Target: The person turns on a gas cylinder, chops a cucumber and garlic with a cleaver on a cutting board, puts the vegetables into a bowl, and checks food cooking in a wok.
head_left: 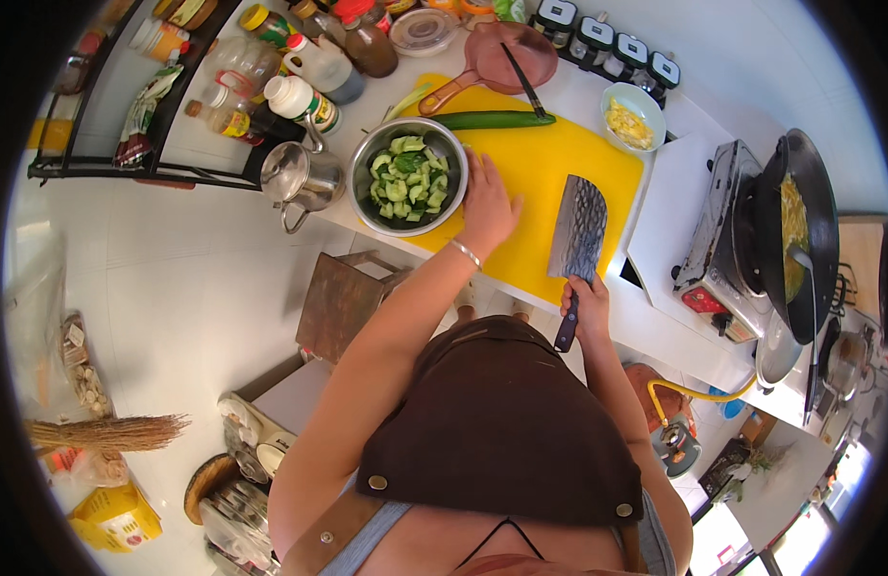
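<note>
My left hand [489, 199] lies against the right side of a steel bowl [359, 204], fingers stretched out along its wall. The bowl holds chopped green cucumber [410, 178]. In my right hand [590, 302] is a cleaver [578, 226], gripped by its dark handle, with the broad patterned blade pointing away from me over the right part of a yellow cutting board [521, 254]. Across the board's far side lies a long green cucumber [492, 120]. The bowl covers the board's left part.
Behind the board sits a reddish pan [506, 58], crossed by a thin black utensil [523, 82]. A pale bowl of yellow pieces [634, 117] stands at far right. Further right, a wok [818, 221] rests on a portable stove [717, 240]. Bottles and a steel pitcher [304, 176] crowd the left.
</note>
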`<state>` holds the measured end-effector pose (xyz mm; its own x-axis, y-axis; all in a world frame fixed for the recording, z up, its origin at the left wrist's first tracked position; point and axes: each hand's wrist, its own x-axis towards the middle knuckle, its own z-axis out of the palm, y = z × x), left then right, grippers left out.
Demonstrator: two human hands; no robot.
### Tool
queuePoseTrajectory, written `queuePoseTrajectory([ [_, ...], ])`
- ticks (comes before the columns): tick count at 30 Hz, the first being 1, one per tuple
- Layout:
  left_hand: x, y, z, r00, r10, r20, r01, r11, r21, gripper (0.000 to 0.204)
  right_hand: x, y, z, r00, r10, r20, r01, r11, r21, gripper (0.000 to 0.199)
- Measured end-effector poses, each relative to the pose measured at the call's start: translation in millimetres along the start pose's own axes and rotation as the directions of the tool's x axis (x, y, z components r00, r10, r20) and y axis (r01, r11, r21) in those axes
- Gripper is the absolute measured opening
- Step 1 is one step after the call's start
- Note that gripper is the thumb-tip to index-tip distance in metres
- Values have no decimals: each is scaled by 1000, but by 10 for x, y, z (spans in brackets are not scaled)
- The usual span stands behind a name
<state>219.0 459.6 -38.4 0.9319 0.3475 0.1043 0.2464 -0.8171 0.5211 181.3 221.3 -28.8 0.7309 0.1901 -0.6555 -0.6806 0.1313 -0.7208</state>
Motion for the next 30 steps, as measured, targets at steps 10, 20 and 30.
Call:
queuePoseTrajectory([
  [10, -414, 52, 59, 991, 95, 98, -103, 991, 80, 81, -31, 92, -77, 998, 37, 44, -37, 999, -11, 9],
  [20, -429, -178, 244, 988, -84, -128, 40, 949, -313, 73, 142, 97, 504, 970, 95, 224, -57, 984, -171, 10],
  [30, -316, 147, -202, 957, 169, -234, -235, 927, -293, 49, -86, -97, 749, 945, 27, 327, 42, 978, -205, 9],
])
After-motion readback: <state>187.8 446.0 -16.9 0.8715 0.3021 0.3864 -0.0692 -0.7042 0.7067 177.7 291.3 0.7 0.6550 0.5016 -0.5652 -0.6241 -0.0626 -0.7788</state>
